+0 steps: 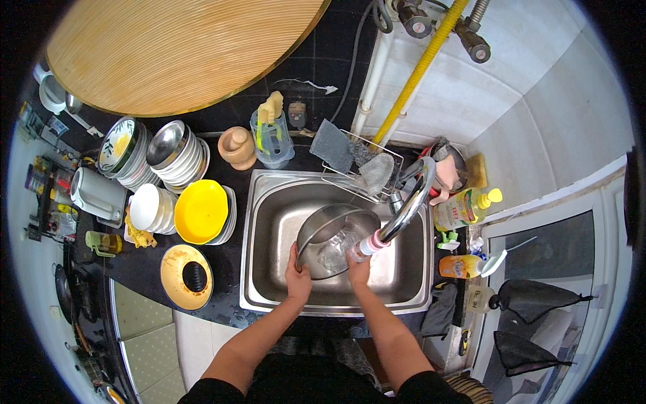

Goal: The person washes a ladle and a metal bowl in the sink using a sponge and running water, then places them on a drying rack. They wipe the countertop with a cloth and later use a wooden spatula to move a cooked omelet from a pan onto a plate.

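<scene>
In the stainless steel sink (404, 283) a round metal basin (323, 237) sits tilted, with water in it. My left hand (298, 278) grips its left rim, thumb on the near side. At its lower right is my right hand (359, 270), close under the pink and white tip of the chrome faucet (411, 207); the fingers are partly hidden behind the tip, so their hold on the basin is unclear. Water under the faucet tip looks disturbed. A wire rack (348, 187) with scouring pads (331, 146) stands at the sink's back edge.
Left of the sink are a yellow dish (201, 212), white bowls (146, 207), stacked plates (174, 166), a wooden mortar (237, 149) and a plastic pitcher (274, 149). On the right stand a dish soap bottle (459, 209) and an orange spray bottle (460, 266). A dark cloth (440, 310) lies nearby.
</scene>
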### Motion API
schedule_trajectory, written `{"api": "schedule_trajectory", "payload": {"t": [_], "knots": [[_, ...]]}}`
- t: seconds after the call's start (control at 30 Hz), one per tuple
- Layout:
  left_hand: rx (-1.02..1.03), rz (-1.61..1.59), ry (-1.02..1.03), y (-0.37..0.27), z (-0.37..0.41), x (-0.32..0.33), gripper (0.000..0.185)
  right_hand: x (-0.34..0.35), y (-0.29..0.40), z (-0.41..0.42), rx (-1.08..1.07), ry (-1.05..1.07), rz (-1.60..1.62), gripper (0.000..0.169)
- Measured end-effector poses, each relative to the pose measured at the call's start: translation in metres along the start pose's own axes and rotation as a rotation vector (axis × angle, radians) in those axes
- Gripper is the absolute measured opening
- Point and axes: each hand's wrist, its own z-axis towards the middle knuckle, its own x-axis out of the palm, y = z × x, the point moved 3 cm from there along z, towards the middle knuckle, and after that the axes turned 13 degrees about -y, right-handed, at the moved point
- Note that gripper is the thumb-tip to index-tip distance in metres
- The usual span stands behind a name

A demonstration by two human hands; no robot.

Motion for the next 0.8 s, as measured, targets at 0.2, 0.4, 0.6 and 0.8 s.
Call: {"api": "schedule_trajectory", "payload": {"t": [0.2, 0.4, 0.6, 0.8], "knots": [[0.031, -0.079, -0.071, -0.026, -0.006, 0.026, 0.066, 0.060, 0.004, -0.058, 0.134, -0.090, 0.320, 0.103], [0.078, 0.357, 0.056, -0.041, 0.007, -0.012, 0.071, -0.014, 0.022, 0.028, 0.064, 0.029, -0.388, 0.067], [-0.457, 0.384, 0.181, -0.022, 0.045, -0.041, 0.044, -0.016, 0.037, 0.077, -0.372, 0.477, -0.223, 0.058], [-0.796, 0.381, 0.171, -0.003, 0.057, -0.048, 0.035, -0.039, 0.103, 0.052, -0.349, 0.598, -0.560, 0.020]]}}
